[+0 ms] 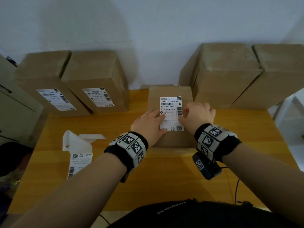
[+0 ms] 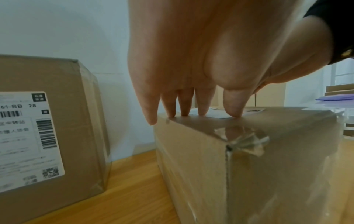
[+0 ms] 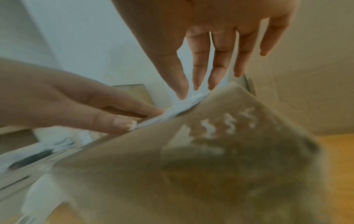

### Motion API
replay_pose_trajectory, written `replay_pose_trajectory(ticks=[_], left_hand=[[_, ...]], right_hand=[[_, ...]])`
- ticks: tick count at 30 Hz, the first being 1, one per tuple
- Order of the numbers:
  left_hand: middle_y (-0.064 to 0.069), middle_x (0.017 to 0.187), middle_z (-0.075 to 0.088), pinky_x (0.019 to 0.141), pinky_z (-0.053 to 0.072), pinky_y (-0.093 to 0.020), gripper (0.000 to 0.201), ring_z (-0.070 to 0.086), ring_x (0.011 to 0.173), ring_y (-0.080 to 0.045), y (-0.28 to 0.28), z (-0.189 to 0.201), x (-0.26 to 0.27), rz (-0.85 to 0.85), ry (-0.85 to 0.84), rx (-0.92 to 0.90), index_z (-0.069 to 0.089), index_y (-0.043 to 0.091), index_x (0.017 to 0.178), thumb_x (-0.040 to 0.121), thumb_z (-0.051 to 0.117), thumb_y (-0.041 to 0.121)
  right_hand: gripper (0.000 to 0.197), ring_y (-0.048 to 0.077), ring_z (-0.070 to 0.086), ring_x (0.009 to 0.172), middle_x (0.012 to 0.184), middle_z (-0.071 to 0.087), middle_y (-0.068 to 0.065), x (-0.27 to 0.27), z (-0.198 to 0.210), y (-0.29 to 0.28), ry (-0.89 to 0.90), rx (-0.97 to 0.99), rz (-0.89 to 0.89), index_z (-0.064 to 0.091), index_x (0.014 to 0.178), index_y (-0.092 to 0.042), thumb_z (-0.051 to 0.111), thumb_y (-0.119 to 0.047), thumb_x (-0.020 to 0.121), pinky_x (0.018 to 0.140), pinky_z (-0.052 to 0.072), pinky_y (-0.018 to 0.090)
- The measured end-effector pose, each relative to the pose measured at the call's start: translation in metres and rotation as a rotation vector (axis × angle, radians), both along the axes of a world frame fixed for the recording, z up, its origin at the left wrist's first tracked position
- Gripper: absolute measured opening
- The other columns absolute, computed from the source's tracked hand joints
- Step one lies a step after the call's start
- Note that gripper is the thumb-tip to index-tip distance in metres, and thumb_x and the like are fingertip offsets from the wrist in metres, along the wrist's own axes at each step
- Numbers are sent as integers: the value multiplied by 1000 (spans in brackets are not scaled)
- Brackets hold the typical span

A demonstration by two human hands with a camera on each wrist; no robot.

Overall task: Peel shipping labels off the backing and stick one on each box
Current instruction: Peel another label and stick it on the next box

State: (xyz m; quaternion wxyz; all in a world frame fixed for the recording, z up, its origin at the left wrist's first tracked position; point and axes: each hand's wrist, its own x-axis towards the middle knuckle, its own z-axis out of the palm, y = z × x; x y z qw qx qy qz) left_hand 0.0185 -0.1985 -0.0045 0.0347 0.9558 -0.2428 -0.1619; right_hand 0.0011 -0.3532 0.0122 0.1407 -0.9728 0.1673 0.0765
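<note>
The right wrist view was blurred, so the box's near side and the print on the label could not be read there, and the left wrist view showed the label only edge-on. The label (image 1: pixel 171 113) lay flat on top of the middle box (image 1: pixel 171 139), between the hands. The left hand (image 1: pixel 148 123) rested on the label's left edge with straight fingers pressing down; the right hand (image 1: pixel 197 115) touched its right edge with spread, straight fingers. Two labelled boxes (image 1: pixel 97 83) stood on the desk (image 1: pixel 164 178) at the back left, two plain boxes (image 1: pixel 227 76) at the back right, and the backing strip (image 1: pixel 77 152) lay near the left forearm.
</note>
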Motion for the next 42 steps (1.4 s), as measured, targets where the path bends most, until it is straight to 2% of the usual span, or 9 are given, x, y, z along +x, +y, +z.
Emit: replay_pose_trajectory(ticks=[2, 4, 7, 10, 17, 26, 31, 34, 42], left_hand=[[1, 157, 16, 116, 22, -44, 61, 14, 145, -22, 0, 1, 1, -16, 9, 15, 23, 28, 147, 93, 44, 47], [1, 155, 23, 113, 28, -44, 56, 21, 142, -22, 0, 4, 3, -33, -5, 21, 29, 28, 145, 93, 46, 43], [1, 140, 44, 103, 40, -44, 46, 41, 128, -22, -2, 10, 10, -39, -29, 23, 43, 28, 136, 92, 50, 37], [2, 125, 51, 97, 43, -43, 45, 49, 115, -22, -7, 18, 20, -63, -28, 77, 48, 28, 128, 86, 60, 37], [5, 145, 37, 107, 32, -45, 56, 30, 134, -22, -16, 30, 44, -194, 28, 200, 46, 29, 126, 77, 69, 43], [4, 156, 18, 112, 19, -52, 66, 13, 142, -28, -18, 26, 70, -199, 133, 253, 49, 33, 121, 63, 77, 51], [4, 158, 12, 115, 13, -53, 66, 9, 144, -30, -15, 22, 73, -188, 147, 228, 48, 34, 120, 63, 77, 52], [4, 157, 15, 115, 13, -52, 64, 11, 143, -28, -11, 20, 70, -202, 105, 209, 47, 34, 121, 66, 74, 54], [6, 156, 19, 116, 13, -50, 63, 14, 143, -25, -3, 17, 58, -133, 58, 143, 46, 35, 125, 70, 69, 56]], right_hand=[[32, 22, 35, 130, 135, 48, -1, -7, -2, 6, -18, 0, 207, 53, 121, -25, 50, -32, 90, 108, 32, 43], [43, 20, 22, 141, 150, 32, -1, -13, -5, 11, 31, 7, 359, 41, 137, -23, 44, -25, 94, 115, 23, 41], [54, 18, 11, 145, 157, 15, -3, -16, -10, 12, 95, -2, 418, 23, 146, -25, 42, -21, 96, 118, 12, 39], [56, 21, 12, 145, 157, 12, -1, -14, -11, 9, 115, -15, 435, 21, 147, -28, 43, -26, 95, 117, 13, 40], [80, 27, 9, 144, 157, 13, 0, 11, -3, -7, 235, -120, 503, 18, 147, -27, 57, -53, 82, 115, 16, 48], [106, 25, 12, 142, 155, 15, 1, 33, 3, -13, 274, -107, 479, 18, 147, -23, 72, -59, 64, 112, 19, 50], [110, 25, 10, 143, 156, 13, 1, 35, 2, -14, 275, -120, 485, 16, 147, -20, 72, -62, 62, 113, 16, 49], [108, 23, 6, 145, 158, 7, 1, 36, -1, -10, 287, -129, 538, 13, 148, -19, 69, -60, 65, 116, 9, 48], [71, 19, 4, 146, 159, 5, -1, 11, 2, 0, 274, -84, 736, 14, 148, -25, 53, -33, 90, 118, 4, 41]])
